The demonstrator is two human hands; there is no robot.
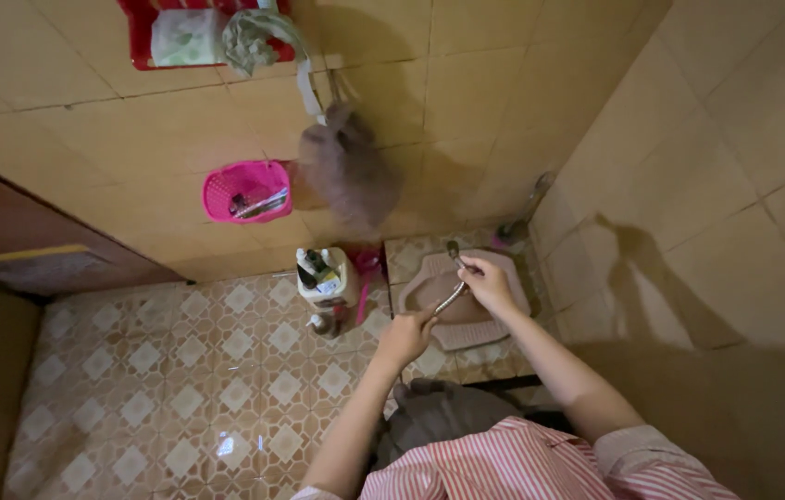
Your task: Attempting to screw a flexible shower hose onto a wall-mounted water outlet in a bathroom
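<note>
Patterned floor (180,389) w/ squat toilet (467,319) set in it by the wall; pink basket (246,192) hangs on wall, bottles (326,278) just left of toilet; metal hose (453,294) over the pan; right hand (488,282) closed on its upper end, left hand (404,338) closed on lower end.

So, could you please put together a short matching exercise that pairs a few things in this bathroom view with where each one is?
Things:
1. pink basket
2. metal hose
3. red rack
4. bottles

Places:
A. standing on the patterned floor beside the squat pan
B. top of the tiled wall, holding cloths
C. mid-wall, left of the hanging grey bag
D. between the left hand and right hand

Pairs: 1-C, 2-D, 3-B, 4-A
</note>
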